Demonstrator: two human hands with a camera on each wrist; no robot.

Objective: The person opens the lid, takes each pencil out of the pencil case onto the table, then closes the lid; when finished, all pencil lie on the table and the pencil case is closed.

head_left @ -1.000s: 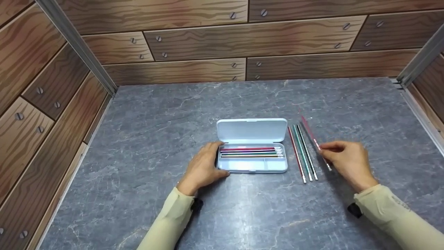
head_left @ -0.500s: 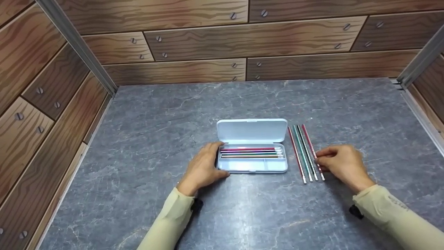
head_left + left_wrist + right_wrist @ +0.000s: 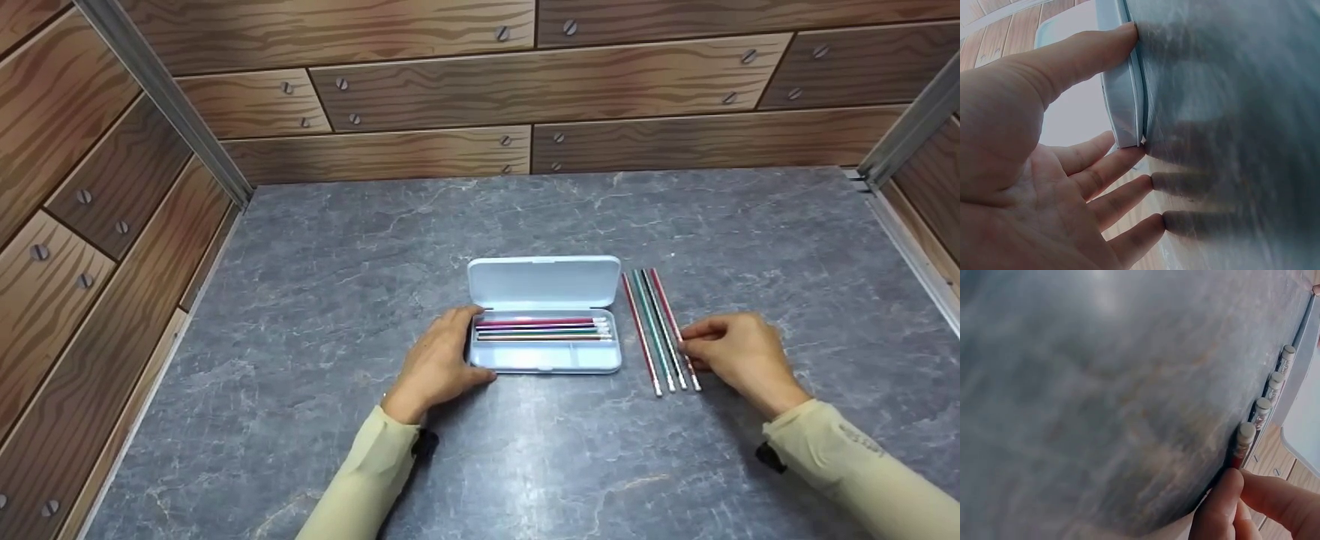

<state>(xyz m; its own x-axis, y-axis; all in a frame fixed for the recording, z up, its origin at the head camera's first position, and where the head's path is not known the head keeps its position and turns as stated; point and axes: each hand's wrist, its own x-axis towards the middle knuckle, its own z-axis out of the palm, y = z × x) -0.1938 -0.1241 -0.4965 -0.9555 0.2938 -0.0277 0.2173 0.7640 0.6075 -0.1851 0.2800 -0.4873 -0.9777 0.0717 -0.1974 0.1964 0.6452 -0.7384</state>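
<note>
Plank-patterned wall (image 3: 420,97) behind; grey marbled table (image 3: 337,255), bright glare at the near middle. Case (image 3: 525,358) on the table, lid (image 3: 544,283) up, several pencils (image 3: 536,329) lying along its back compartment. Right of it, a row of four: three pencils (image 3: 655,334), then the end pencil (image 3: 664,300).

Right hand (image 3: 744,358): thumb and forefinger together on the end pencil, just short of its eraser (image 3: 1246,433) — a narrow pinch, the shaft flat on the table as far as I can judge. Left hand (image 3: 435,361) spans the case's left end, thumb at the near side, fingers spread round the end.

To handle the end pencil well, I'd say: light pinch, no roll, no nudge to its close neighbour, eraser ends lined up. The left hand need only steady the case.

Hard to make out: the count inside the case; the case's left end, behind the hand; the right hand's lower fingers, tucked under; the far pencil ends, lost in the right wrist view; sleeve lettering, unreadable.
</note>
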